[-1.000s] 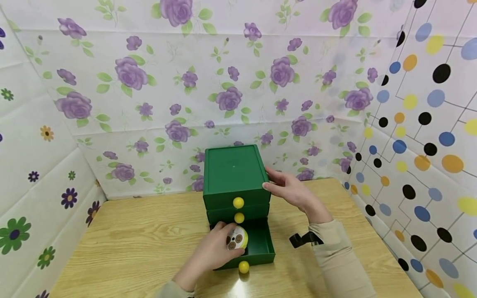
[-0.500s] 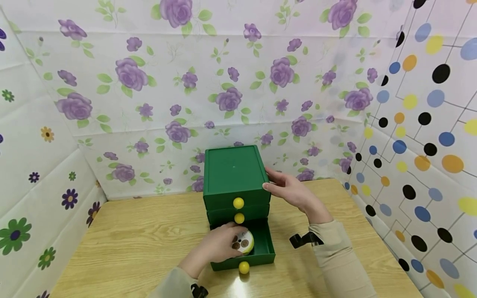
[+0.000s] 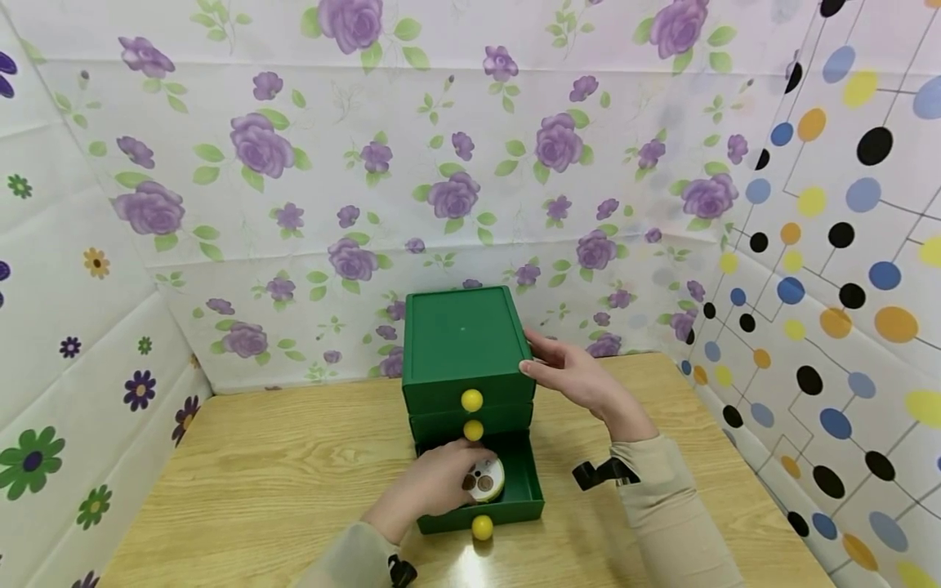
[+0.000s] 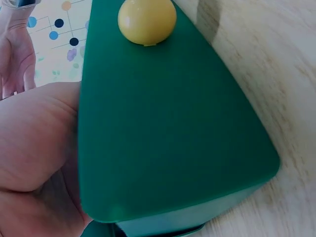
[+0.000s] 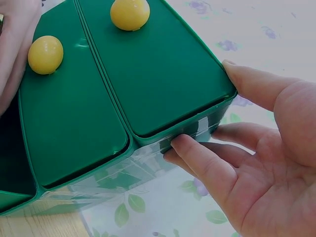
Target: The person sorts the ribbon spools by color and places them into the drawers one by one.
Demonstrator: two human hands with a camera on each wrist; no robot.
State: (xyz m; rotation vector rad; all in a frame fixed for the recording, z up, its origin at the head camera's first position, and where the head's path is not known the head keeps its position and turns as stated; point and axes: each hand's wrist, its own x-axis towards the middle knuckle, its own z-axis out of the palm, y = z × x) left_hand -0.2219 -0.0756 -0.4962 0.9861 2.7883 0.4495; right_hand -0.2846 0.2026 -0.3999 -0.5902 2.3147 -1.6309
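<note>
A green drawer cabinet with yellow ball knobs stands on the table, its bottom drawer pulled out. Inside that drawer is a round white disc-like object with brown circles and a yellow edge. My left hand reaches over the drawer's left side, fingers bent around the disc's left part; the fingertips are partly hidden. In the left wrist view the drawer front hides the disc. My right hand touches the cabinet's right side with extended fingers, the thumb at the upper front corner.
The wooden table extends on both sides of the cabinet. A flower-patterned sheet hangs close behind it. On the right is a dotted sheet. The upper two drawers are closed.
My left hand has moved slightly right and the disc has gone with it, lower and further into the open drawer. The right hand has stayed at the cabinet's side.
</note>
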